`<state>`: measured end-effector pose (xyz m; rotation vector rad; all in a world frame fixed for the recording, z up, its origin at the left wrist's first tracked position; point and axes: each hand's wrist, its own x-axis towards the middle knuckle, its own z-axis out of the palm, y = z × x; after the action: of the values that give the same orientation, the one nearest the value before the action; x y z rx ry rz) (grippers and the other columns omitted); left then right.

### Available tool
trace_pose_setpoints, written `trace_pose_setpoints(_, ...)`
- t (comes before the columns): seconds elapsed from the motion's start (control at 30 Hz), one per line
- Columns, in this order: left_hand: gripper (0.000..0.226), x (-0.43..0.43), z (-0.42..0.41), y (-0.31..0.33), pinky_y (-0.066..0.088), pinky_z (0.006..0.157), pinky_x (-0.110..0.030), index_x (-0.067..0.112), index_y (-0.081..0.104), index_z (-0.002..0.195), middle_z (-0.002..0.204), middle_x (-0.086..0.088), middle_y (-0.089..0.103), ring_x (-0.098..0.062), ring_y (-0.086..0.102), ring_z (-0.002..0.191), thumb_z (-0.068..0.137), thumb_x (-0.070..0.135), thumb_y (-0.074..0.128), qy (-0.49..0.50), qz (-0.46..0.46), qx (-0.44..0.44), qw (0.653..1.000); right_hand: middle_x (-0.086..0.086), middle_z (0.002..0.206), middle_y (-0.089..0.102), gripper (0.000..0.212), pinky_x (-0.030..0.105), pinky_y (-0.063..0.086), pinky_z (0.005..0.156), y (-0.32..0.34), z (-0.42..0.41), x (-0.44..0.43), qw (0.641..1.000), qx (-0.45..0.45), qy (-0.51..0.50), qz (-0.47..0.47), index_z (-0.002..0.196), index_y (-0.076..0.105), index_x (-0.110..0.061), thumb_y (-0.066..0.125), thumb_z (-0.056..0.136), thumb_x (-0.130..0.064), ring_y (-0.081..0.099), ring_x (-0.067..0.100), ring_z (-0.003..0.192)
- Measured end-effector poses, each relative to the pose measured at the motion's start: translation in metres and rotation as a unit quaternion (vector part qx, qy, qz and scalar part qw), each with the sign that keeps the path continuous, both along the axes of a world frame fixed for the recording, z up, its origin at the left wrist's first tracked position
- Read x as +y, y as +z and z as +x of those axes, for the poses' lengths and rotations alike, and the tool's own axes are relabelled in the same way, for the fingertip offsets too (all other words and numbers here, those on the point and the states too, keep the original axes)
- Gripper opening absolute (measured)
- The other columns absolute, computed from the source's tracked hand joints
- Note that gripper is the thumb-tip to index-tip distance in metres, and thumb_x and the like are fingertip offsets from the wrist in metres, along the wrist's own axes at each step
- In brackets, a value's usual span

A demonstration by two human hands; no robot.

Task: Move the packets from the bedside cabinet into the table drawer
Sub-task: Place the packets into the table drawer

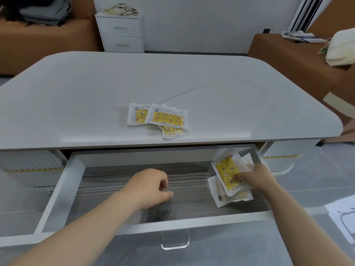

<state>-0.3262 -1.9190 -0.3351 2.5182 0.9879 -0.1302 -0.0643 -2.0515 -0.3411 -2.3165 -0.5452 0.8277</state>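
Note:
The table drawer (76, 181) stands pulled out wide below the grey table top (96, 89). At the drawer's right end my right hand (257, 178) grips a bunch of clear packets with yellow patterned inserts (227, 172), low inside the drawer. My left hand (151, 186) hovers over the middle of the drawer with fingers loosely curled and nothing in it. Three more packets (163, 119) lie overlapping on the table top. Far back, the white bedside cabinet (121, 33) carries a heap of packets (122, 10) on its top.
The drawer has a metal handle (174, 242) on its front. Brown upholstered seats stand at the left (38, 41) and right (288, 58); a white bag (342, 48) sits on the right one. White paper (343, 217) lies on the floor at right.

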Motion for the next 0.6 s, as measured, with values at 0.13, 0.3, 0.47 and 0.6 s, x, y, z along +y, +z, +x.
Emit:
trace_pose_setpoints(0.13,0.024,0.004,0.002,-0.003,0.045,0.072,-0.023,0.029,0.063,0.09,0.088,0.015,0.062,-0.005,0.056,0.08,0.079,0.051,0.063,0.008,-0.006,0.001,1.0,0.004,0.08,0.061,0.026,0.039,0.054,0.074,-0.009,0.004,-0.002,0.995,-0.077,0.017,-0.062,0.088,0.054,-0.011,0.075,0.075,-0.016,0.061,0.025,0.083)
trace_pose_setpoints(0.3,0.033,0.008,0.001,-0.007,0.048,0.076,-0.023,0.03,0.061,0.101,0.091,0.016,0.06,-0.004,0.055,0.079,0.078,0.052,0.065,0.022,-0.027,-0.003,0.999,0.012,0.11,0.059,0.056,0.034,0.047,0.072,-0.01,0.004,-0.003,0.979,-0.149,0.067,-0.119,0.123,0.048,-0.006,0.075,0.075,-0.021,0.051,0.023,0.088)
trace_pose_setpoints(0.47,0.037,0.006,0.0,-0.003,0.049,0.083,-0.026,0.029,0.06,0.107,0.096,0.017,0.059,-0.005,0.056,0.087,0.078,0.05,0.066,0.028,-0.024,-0.025,0.999,0.01,0.119,0.058,0.057,0.032,0.048,0.08,0.0,-0.004,0.002,0.956,-0.229,0.132,-0.124,0.13,0.05,-0.011,0.068,0.078,-0.022,0.055,0.025,0.107)
trace_pose_setpoints(0.6,0.038,0.01,-0.001,0.014,0.048,0.084,-0.025,0.028,0.059,0.112,0.101,0.015,0.057,-0.004,0.055,0.091,0.079,0.045,0.067,0.038,0.02,-0.079,0.996,0.004,0.119,0.061,0.043,0.025,0.047,0.082,0.015,-0.022,0.013,0.949,-0.235,0.203,-0.064,0.123,0.058,-0.014,0.067,0.082,-0.021,0.057,0.018,0.103)
